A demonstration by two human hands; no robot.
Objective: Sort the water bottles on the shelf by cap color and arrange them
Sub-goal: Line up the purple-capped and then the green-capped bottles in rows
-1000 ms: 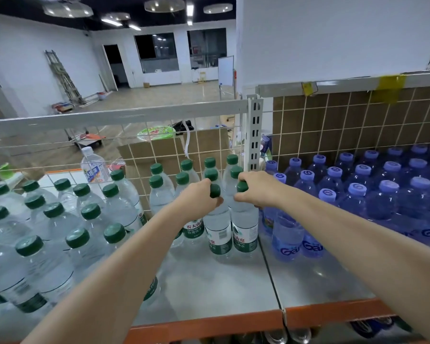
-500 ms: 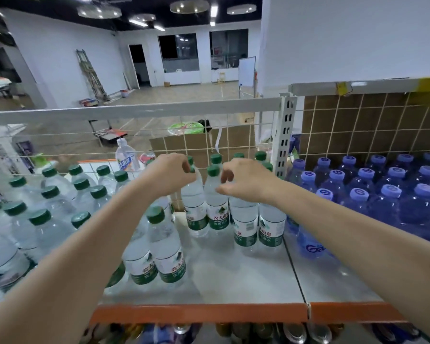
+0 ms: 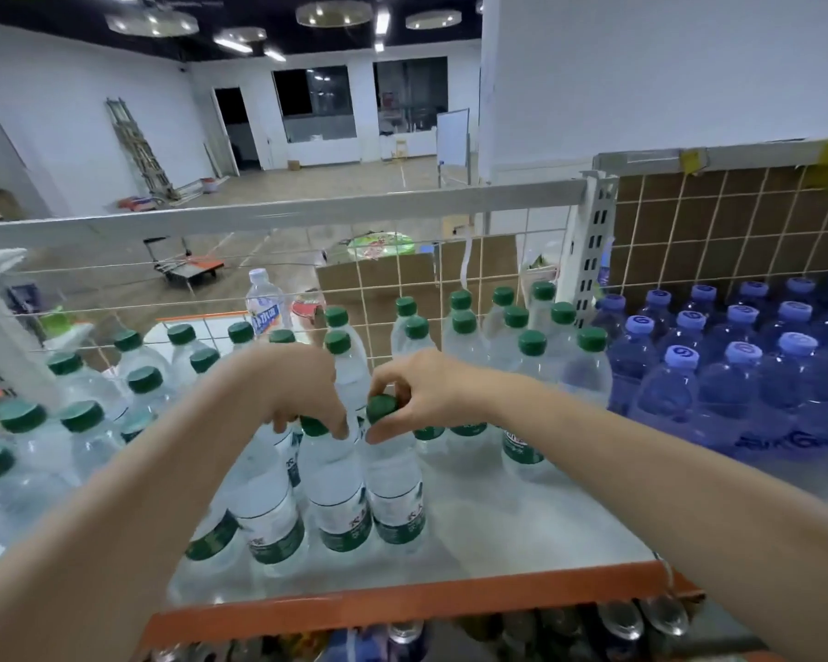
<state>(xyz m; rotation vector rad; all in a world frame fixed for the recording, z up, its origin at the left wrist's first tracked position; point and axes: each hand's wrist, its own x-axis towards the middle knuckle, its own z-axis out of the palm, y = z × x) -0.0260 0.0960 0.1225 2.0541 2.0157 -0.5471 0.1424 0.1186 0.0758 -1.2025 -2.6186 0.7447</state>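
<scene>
Two green-capped bottles stand side by side near the front of the shelf (image 3: pixel 522 532). The right hand (image 3: pixel 421 389) pinches the cap of the right bottle (image 3: pixel 395 489) between thumb and curled fingers. The left hand (image 3: pixel 302 394) curls down over the cap of the left bottle (image 3: pixel 338 499), fingertips at its neck; the cap is mostly hidden. Both bottles rest upright on the shelf, touching each other.

Behind and to the left stand the other green-capped bottles (image 3: pixel 531 346), in loose rows. The purple-capped bottles (image 3: pixel 737 355) occupy the right bay, beyond the slotted upright (image 3: pixel 591 250).

Risk, as judged: a cap-only grip gives little control of the body below. A sideways drag may tip a bottle into its close neighbours and topple several. The orange front edge (image 3: pixel 402 609) is near; an overshoot forward may drop a bottle off the shelf.
</scene>
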